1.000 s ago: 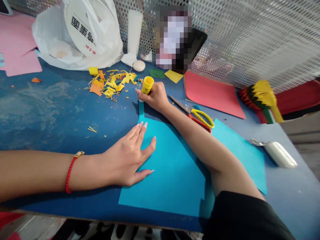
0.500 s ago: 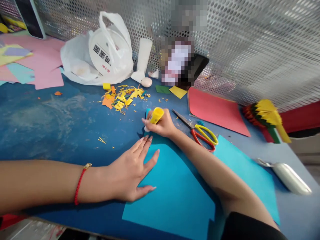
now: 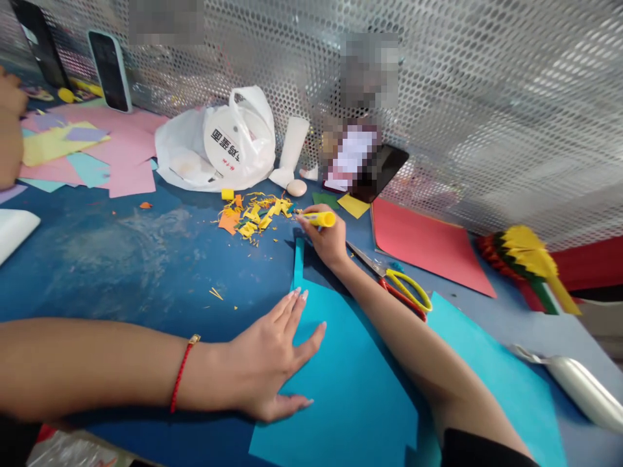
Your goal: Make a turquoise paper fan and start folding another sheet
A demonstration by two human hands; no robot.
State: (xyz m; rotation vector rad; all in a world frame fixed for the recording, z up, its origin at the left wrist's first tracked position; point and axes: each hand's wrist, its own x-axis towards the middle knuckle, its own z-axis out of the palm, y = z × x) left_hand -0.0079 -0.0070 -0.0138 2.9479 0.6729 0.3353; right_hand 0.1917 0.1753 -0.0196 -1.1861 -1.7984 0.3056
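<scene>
My left hand [image 3: 272, 357] lies flat with fingers spread on a blue sheet of paper [image 3: 355, 370], pressing it against the table. A narrow blue strip [image 3: 298, 263] sticks out from the sheet's top corner, just beyond my fingertips. In my right hand [image 3: 331, 240] is a yellow glue stick [image 3: 318, 219], tipped sideways and held above the table past the strip's far end. Scissors [image 3: 389, 279] with red and yellow handles lie partly open beside my right forearm. Yellow and orange paper scraps [image 3: 256, 214] are heaped just left of the glue stick.
A white plastic bag [image 3: 180, 149] with a round container stands against the perforated metal screen [image 3: 462, 117]. Red paper [image 3: 428, 246], another blue sheet [image 3: 501, 383], a folded paper flower [image 3: 528, 259] and a white case [image 3: 584, 389] lie right. Another person's arm [image 3: 10, 130] shows far left.
My right hand has lifted the glue stick off the blue strip and moved it away from me, uncovering the strip. My left hand stays on the sheet. The view has shifted left and up.
</scene>
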